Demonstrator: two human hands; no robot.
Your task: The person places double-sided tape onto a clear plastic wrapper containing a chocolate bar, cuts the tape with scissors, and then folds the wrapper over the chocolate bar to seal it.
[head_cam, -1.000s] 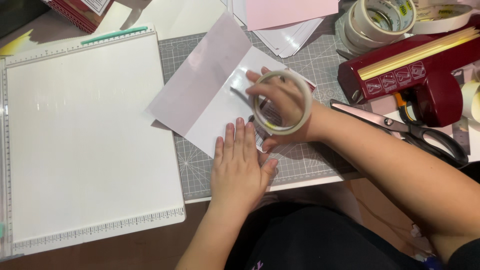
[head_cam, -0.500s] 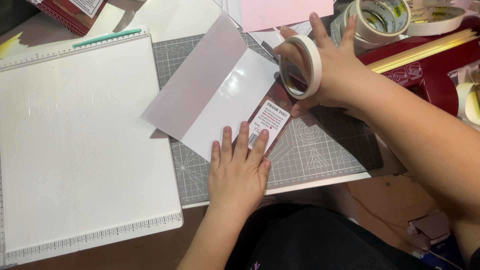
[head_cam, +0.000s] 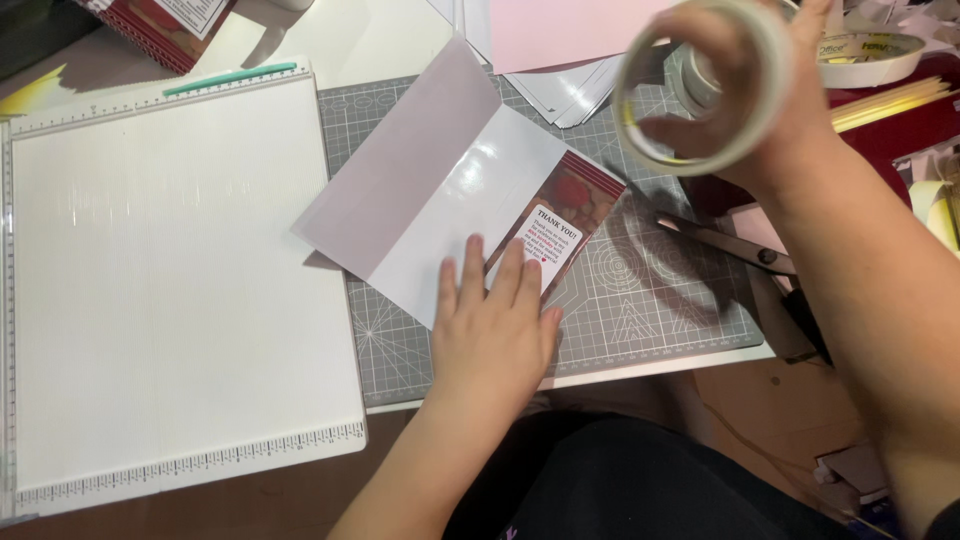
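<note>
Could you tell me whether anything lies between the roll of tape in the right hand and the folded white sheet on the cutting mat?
Nothing visible does. The right hand holds the tape roll raised above the cutting mat; below it lies the white sheet, and only the left hand rests on its near edge, beside the dark red card.

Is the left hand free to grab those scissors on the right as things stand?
Probably not easily. The left hand lies flat on the folded sheet, and the right hand, holding a tape roll, hangs between it and the scissors.

A brown desk [head_cam: 250, 505] under bright, even indoor light.
</note>
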